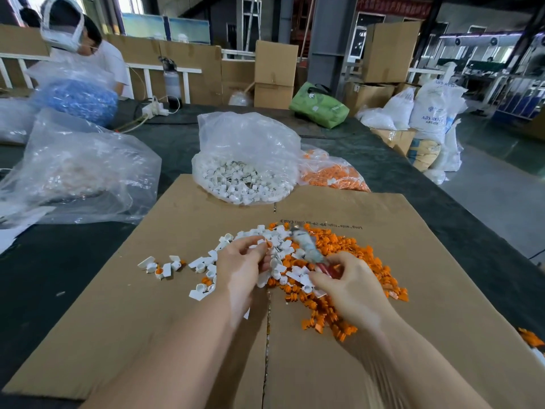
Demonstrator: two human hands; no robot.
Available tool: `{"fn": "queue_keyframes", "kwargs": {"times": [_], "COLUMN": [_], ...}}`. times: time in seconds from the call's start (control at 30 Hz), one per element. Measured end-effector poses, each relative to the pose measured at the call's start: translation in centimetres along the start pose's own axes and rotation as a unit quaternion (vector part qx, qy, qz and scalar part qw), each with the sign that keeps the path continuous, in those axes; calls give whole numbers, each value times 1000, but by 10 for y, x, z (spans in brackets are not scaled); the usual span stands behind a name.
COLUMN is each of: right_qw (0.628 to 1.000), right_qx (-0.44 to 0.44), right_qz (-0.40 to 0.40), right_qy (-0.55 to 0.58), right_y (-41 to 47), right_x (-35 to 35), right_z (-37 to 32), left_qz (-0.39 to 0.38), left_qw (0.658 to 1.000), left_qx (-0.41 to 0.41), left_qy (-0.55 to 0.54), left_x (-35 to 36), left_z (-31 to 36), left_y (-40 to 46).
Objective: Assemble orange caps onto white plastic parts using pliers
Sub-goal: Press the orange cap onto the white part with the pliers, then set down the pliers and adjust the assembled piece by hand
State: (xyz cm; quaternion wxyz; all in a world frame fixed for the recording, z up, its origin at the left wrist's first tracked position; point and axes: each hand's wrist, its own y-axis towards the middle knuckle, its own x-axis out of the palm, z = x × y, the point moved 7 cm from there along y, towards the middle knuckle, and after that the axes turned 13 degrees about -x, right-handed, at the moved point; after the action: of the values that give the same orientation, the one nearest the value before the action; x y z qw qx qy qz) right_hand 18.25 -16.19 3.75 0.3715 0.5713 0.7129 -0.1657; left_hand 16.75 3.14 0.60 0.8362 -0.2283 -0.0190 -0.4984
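A heap of white plastic parts (277, 243) and a heap of orange caps (354, 261) lie side by side on a flat cardboard sheet (147, 320). My left hand (241, 270) pinches a white part with an orange cap (265, 242) at its fingertips. My right hand (348, 287) grips the red handles of pliers (308, 246); the blurred grey jaws point up and left over the pile. A few assembled white-and-orange pieces (162, 268) lie apart at the left.
A clear bag of white parts (244, 172) and a bag of orange caps (333, 172) stand behind the cardboard. More plastic bags (73, 169) lie at the left. A person (85, 48) sits at the far left. Boxes and sacks (427, 113) stand beyond the table.
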Motion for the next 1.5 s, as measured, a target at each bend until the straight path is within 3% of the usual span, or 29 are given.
{"fn": "queue_keyframes", "kwargs": {"times": [0.1, 0.33, 0.4, 0.53, 0.6, 0.73, 0.83, 1.0, 1.23, 1.5], "right_qw": [985, 934, 921, 936, 930, 946, 949, 954, 939, 928], "right_qx": [8, 21, -25, -272, -326, -288, -284, -280, -307, -316], "right_qz": [62, -4, 15, 106, 99, 115, 119, 91, 130, 161], "right_qy": [-161, -356, -388, -199, -141, -91, -67, -55, -90, -112], "right_y": [0, -3, -3, -9, -15, -15, -16, -16, -20, -21], "right_x": [-13, -6, -5, 12, 20, 21, 24, 30, 28, 25], "right_z": [20, 41, 25, -32, -46, -43, -47, -52, -61, -66], "left_qz": [-26, -62, -65, -92, -107, -137, -153, -60, -11, 12], "left_qw": [998, 979, 973, 973, 974, 965, 940, 907, 856, 840], "left_qx": [12, 45, 59, 42, 32, 27, 96, 180, 232, 247], "left_qy": [59, 187, 214, 208, 198, 223, 290, 375, 462, 483], "left_x": [2, 14, 14, 20, 21, 17, 20, 17, 18, 20], "left_z": [-15, -22, -20, -21, -21, -21, -19, -13, -8, -5], "left_y": [-4, -11, -12, -13, -15, -18, -27, -31, -37, -38]}}
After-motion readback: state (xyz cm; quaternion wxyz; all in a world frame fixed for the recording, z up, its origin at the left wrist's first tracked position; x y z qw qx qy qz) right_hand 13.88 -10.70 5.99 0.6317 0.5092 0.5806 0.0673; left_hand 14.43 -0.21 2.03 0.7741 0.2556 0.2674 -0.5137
